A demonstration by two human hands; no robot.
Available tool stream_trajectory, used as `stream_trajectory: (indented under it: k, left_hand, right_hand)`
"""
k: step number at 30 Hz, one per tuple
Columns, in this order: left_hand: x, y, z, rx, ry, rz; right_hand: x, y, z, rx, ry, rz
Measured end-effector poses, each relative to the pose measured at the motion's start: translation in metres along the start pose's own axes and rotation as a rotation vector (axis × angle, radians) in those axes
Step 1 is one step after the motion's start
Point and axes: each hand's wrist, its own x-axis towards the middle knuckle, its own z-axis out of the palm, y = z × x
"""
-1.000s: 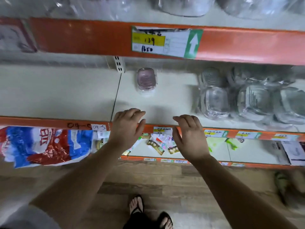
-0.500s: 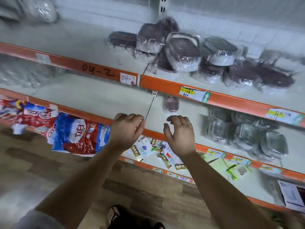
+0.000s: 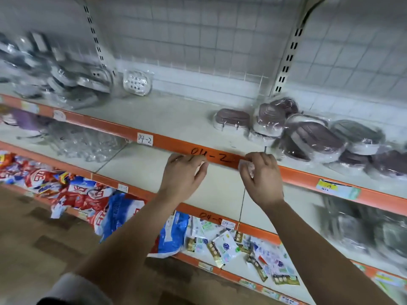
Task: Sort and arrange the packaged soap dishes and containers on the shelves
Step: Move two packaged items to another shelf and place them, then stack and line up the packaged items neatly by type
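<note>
- Left hand (image 3: 184,175) is raised in front of the orange front edge (image 3: 114,128) of the upper shelf (image 3: 176,119). Its fingers (image 3: 189,159) are loosely bent and close together, holding nothing.
- Right hand (image 3: 263,179) is beside it at the same height. Its fingers (image 3: 255,158) are curled down over the front edge, with nothing visibly pinched.
- A pale patch at the right fingertips looks like a label on the edge, but it is too blurred to be sure.
- Handwritten mark "04-2" (image 3: 209,155) sits on the orange edge between the two hands. A white tag (image 3: 145,139) is further left on the same edge.
- Brown-lidded soap dishes (image 3: 308,137), each in clear wrap, are heaped on the right part of the upper shelf. They lie past the right fingers toward the back and right, not touching them.
- One brown dish (image 3: 233,119) stands at the left end of that heap, behind the gap between the hands and apart from both.
- A white soap dish (image 3: 137,85) in wrap leans at the back edge of the upper shelf, well apart from the left fingers.
- Grey wrapped dishes (image 3: 66,84) are piled at the shelf's left end and are blurred.
- On the middle shelf (image 3: 220,190), clear containers (image 3: 88,142) are at the left and blurred wrapped containers (image 3: 363,230) at the right. The hands are in front of the bare stretch between them.
- On the bottom shelf, colourful bags (image 3: 77,194) are at the left and small sachets (image 3: 222,245) in the middle.
</note>
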Motion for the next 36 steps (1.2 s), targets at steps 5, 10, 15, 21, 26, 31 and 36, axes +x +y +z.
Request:
stream_trajectory:
  k: [5, 10, 15, 21, 26, 31, 36]
  left_hand:
    - [0.027, -0.033, -0.004, -0.040, -0.015, 0.086]
    - [0.054, -0.043, 0.012, -0.124, -0.034, 0.106]
    - [0.088, -0.044, 0.037, -0.192, -0.061, 0.120]
    - [0.125, -0.048, 0.067, -0.200, -0.061, 0.144]
    - [0.157, -0.052, 0.088, -0.191, -0.050, 0.221]
    - [0.183, -0.055, 0.112, -0.133, -0.200, 0.252]
    - [0.193, -0.060, 0.124, -0.128, -0.329, 0.214]
  right_hand:
    - [0.023, -0.015, 0.013, -0.073, 0.024, 0.071]
    - [0.052, -0.008, 0.015, -0.181, 0.029, 0.113]
    - [0.091, 0.015, 0.019, -0.360, -0.014, 0.247]
    - [0.124, 0.044, 0.031, -0.448, -0.150, 0.359]
    - [0.138, 0.055, 0.041, -0.378, -0.114, 0.424]
    - [0.146, 0.067, 0.041, -0.402, -0.099, 0.385]
    - [0.135, 0.066, 0.034, -0.274, 0.056, 0.305]
